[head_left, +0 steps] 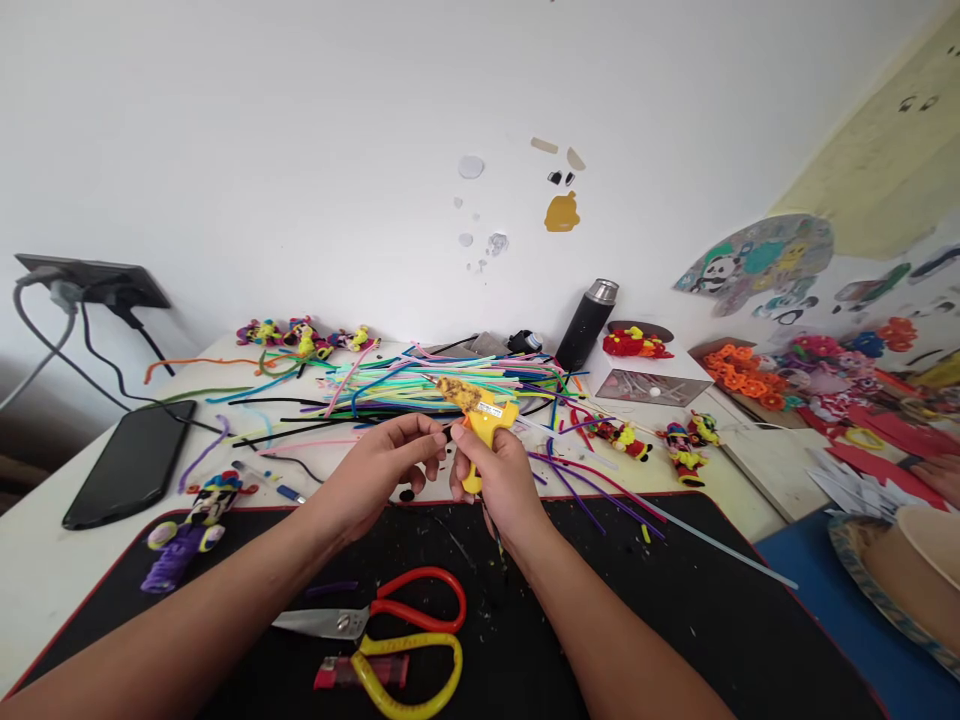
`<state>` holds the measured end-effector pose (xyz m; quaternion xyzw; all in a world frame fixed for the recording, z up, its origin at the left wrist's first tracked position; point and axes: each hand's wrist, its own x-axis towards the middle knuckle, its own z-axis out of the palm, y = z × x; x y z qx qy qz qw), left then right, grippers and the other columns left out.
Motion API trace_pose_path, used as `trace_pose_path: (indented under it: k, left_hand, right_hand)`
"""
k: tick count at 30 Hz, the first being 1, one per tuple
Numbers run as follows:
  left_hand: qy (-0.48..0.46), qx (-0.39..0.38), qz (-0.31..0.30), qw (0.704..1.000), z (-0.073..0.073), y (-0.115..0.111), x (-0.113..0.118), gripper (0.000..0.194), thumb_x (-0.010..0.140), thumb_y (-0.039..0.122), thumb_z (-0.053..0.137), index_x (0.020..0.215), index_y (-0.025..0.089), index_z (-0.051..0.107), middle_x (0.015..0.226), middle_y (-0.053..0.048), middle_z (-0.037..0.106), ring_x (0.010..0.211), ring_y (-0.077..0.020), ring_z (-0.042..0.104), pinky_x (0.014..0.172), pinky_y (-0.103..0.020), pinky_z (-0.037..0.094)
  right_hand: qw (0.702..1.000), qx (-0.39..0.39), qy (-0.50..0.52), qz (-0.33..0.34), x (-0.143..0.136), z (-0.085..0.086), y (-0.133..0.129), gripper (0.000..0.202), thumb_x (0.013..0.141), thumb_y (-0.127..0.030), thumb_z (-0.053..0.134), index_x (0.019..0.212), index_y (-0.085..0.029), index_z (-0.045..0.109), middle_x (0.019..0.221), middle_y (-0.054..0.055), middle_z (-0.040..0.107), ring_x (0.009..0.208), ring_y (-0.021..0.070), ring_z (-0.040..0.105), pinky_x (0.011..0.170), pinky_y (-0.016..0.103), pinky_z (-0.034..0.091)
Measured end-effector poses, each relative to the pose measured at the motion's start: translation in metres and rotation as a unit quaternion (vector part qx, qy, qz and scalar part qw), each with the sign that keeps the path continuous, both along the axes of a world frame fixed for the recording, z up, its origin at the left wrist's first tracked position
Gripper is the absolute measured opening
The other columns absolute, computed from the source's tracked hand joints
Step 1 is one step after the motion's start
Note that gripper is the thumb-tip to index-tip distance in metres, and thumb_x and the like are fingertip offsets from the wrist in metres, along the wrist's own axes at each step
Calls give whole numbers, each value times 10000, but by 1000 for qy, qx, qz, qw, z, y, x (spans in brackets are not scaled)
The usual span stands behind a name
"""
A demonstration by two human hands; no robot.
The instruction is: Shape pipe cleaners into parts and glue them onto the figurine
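My right hand [499, 480] is wrapped round a yellow hot glue gun [491, 415], its stained nozzle end pointing up and to the left. A pale glue stick [536, 426] pokes out of its back. Close beside it, my left hand [397, 455] is closed, thumb and forefinger pinched together near a small dark bit I cannot make out. The fingertips of both hands nearly meet. Scissors [375, 625] with one red and one yellow handle lie on the black mat [637, 600] below, partly over a pinkish-red lighter-like object [337, 672].
Colourful pipe cleaners [495, 375] are heaped behind my hands. A purple pipe-cleaner doll [187, 540] and black phone [131, 465] lie left. A black flask [589, 325] and white box [652, 375] stand back right. Another person's hand [941, 475] shows at far right.
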<state>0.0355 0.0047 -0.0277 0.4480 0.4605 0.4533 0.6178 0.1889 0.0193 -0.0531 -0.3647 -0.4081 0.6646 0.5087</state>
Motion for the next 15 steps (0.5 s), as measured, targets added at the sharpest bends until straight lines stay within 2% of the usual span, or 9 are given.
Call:
trace_pose_path:
  k: [6,10,15]
  left_hand:
    - [-5,31,25,999,5,6,-9,263,793,398,793,818,188,638,677,16,601,619,-125,529,517,-219,399]
    - [-7,60,50,997,12,9,-16,249,804,388,779,812,195,622,665,21,586,609,-127,520,508,-224,389]
    - [1,87,63,994,17,11,-22,260,814,406,768,798,191,623,672,18,583,606,-123,510,523,-230,398]
  right_hand:
    - [999,-2,39,27,3,7,0,442,813,-524,792,1017,-147,684,535,-60,579,355,100,520,328,175,284]
    - [995,24,84,48,6,13,0,450,848,-552,773,1033,-149,691,548,-57,579,356,90,498,338,181,279]
    - [982,34,155,102,9,17,-4,500,899,-642,685,952,-146,711,514,-56,537,327,69,448,340,187,254]
